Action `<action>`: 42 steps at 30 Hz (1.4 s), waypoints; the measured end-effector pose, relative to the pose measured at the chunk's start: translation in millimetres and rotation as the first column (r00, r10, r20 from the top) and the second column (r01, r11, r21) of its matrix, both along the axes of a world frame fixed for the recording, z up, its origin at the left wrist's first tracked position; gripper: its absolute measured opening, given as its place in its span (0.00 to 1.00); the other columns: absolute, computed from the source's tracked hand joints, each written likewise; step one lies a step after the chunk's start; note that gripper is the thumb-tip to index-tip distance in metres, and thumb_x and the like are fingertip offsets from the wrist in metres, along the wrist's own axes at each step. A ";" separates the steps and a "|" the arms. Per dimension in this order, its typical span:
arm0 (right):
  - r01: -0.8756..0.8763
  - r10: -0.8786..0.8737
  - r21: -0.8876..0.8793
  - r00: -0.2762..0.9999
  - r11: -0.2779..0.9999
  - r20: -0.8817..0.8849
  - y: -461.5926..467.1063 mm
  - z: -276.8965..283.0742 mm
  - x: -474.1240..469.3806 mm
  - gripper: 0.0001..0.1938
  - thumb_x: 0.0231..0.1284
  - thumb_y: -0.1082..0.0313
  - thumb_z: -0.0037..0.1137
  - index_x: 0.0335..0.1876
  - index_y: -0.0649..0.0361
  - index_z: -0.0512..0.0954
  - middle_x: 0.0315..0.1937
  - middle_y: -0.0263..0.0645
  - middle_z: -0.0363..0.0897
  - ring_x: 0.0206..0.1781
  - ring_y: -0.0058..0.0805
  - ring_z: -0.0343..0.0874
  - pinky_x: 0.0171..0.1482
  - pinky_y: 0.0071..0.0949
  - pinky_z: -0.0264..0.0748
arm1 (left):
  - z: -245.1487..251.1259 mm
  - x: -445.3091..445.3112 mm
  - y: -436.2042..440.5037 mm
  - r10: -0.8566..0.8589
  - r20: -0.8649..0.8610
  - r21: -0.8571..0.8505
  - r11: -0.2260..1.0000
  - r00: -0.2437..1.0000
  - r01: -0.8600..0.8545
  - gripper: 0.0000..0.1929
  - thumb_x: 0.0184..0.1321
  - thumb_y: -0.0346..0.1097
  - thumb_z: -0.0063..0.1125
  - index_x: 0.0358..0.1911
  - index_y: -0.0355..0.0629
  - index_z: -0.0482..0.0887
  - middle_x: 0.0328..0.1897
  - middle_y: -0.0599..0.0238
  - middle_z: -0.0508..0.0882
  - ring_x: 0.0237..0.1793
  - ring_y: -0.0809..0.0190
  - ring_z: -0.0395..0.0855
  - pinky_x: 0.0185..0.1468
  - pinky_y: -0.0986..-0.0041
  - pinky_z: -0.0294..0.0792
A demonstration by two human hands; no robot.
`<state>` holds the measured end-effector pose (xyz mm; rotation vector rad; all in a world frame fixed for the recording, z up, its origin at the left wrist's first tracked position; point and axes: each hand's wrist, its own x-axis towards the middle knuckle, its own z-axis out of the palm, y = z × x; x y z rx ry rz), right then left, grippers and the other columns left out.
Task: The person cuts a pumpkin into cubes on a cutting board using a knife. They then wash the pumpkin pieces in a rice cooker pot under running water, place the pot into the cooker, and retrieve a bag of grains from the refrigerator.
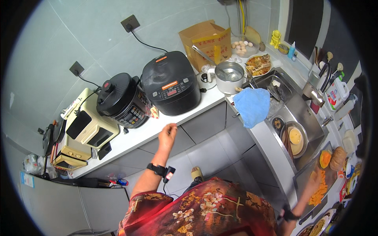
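My left hand (167, 135) hangs in the air in front of the white counter's edge, below the black rice cooker (171, 84), fingers loosely curled; nothing shows in it. A strap with a small device sits on that forearm. My right hand (315, 180) is blurred over the cutting board (304, 177), beside a pile of orange pumpkin pieces (320, 191); whether it holds any is unclear. A cut pumpkin half (325, 158) and a rough-skinned piece (337, 158) lie at the board's far end. A kitchen knife (313, 210) rests at its near side.
A steel sink (308, 118) holds a bowl (302, 150) and dishes. A blue cloth (252, 106) hangs over the counter corner. Nearby stand a white pot (229, 84), a plate of fish (258, 65), eggs (242, 47), a cardboard box (206, 44) and a pressure cooker (119, 98).
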<state>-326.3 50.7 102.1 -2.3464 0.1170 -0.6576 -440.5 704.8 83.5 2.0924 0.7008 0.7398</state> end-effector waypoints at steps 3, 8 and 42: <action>-0.591 0.595 -0.069 0.799 0.803 0.086 236.8 48.5 33.2 0.18 0.55 0.72 0.57 0.54 0.60 0.77 0.51 0.46 0.77 0.55 0.40 0.74 0.59 0.38 0.67 | -33.7 -9.9 -11.1 -0.178 -0.019 -0.179 0.969 0.984 0.172 0.09 0.63 0.34 0.58 0.43 0.40 0.84 0.36 0.61 0.86 0.37 0.67 0.81 0.43 0.74 0.73; -0.841 0.914 -0.369 0.400 0.395 0.066 504.6 115.4 32.8 0.26 0.52 0.64 0.62 0.57 0.64 0.72 0.56 0.46 0.73 0.62 0.46 0.68 0.65 0.41 0.62 | -54.8 -50.1 14.4 -0.587 -0.268 -0.190 0.810 0.764 0.555 0.10 0.61 0.34 0.58 0.44 0.41 0.83 0.42 0.55 0.85 0.41 0.52 0.84 0.45 0.68 0.75; -0.880 0.964 -0.399 0.206 0.257 0.167 642.3 97.0 93.3 0.17 0.53 0.62 0.61 0.43 0.65 0.75 0.40 0.46 0.74 0.49 0.45 0.73 0.59 0.40 0.68 | 48.7 -10.5 127.0 -0.137 -0.002 -0.076 0.988 0.991 0.136 0.07 0.62 0.30 0.57 0.42 0.39 0.84 0.35 0.61 0.83 0.35 0.66 0.80 0.40 0.76 0.72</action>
